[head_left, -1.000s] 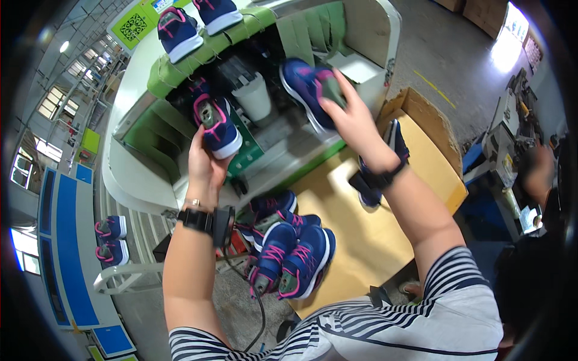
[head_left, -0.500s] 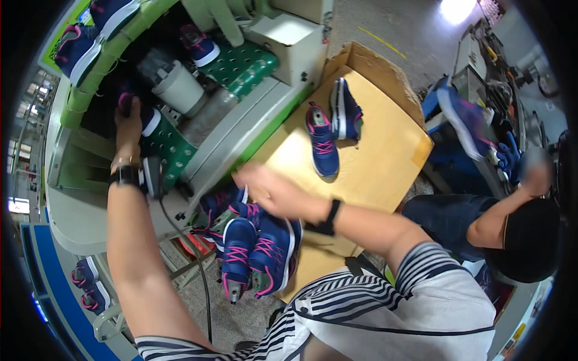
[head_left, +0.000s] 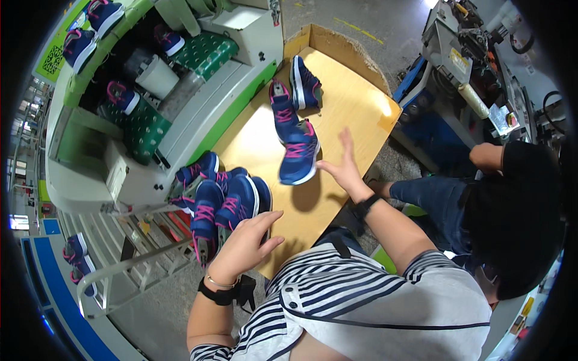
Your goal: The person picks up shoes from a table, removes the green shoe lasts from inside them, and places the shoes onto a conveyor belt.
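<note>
One navy sneaker with pink laces point(head_left: 298, 159) is at mid-frame over the tan board point(head_left: 355, 129), toe toward the lower edge; the shadow point(head_left: 307, 197) below it suggests that it is slightly raised, though I can't be sure. My right hand point(head_left: 348, 173) is just to its right, thumb and fingers spread, gripping nothing; whether the thumb tip touches the sole I can't tell. Doing this well, I judge, means letting the shoe settle flat on its sole, guiding it lightly rather than shoving.

A second sneaker point(head_left: 282, 113) is partly hidden behind it, and a third sneaker point(head_left: 306, 84) rests on its side farther up the frame. I'd leave a gap there so no sole scuffs an upper.

My left hand point(head_left: 245, 245) is empty, fingers loosely bent, at lower centre beside the sneaker cluster point(head_left: 206, 207). I'd keep the black wristband point(head_left: 218, 295) clear of those laces.

Farther out, the pale machine point(head_left: 78, 183) fills the upper left, with sneakers on its perforated green mats point(head_left: 208, 55). A co-worker point(head_left: 512, 228) in dark clothes is at the right.
</note>
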Motion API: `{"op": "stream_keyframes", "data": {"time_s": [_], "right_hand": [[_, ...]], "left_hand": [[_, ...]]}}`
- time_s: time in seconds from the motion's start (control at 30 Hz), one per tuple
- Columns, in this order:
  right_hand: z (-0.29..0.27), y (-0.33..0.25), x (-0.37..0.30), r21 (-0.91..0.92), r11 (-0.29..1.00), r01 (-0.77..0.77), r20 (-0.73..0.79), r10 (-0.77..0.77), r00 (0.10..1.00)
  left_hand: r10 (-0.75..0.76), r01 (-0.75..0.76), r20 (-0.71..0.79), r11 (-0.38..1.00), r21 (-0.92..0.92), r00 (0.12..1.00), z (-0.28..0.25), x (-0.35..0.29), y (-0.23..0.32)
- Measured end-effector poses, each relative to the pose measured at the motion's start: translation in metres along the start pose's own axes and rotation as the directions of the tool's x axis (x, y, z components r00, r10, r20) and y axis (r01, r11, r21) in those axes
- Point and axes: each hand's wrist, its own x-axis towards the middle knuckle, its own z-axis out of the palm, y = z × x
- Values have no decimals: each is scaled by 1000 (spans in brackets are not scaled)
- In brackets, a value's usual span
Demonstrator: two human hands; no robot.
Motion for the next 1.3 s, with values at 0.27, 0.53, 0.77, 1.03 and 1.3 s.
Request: {"op": "stream_keyframes", "data": {"time_s": [0.27, 0.53, 0.77, 1.03, 1.3], "right_hand": [[29, -17, 53, -240, 936, 258, 543, -90, 835], [-4, 0, 31, -360, 723, 590, 775, -120, 620], [-31, -5, -62, -500, 845, 189, 422, 47, 905], [-23, -10, -58, -287, 942, -174, 427, 289, 857], [23, -33, 60, -217, 967, -130, 391, 208, 897]], "left_hand": [[-75, 74, -83, 997, -9, 994, 23, -10, -11], [126, -103, -104, 973, 207, 987, -30, 87, -28], [315, -12, -161, 483, 876, 935, -70, 283, -100], [92, -70, 33, 436, 897, 995, -83, 303, -132], [-637, 636, -49, 756, 152, 769, -59, 203, -147]]}}
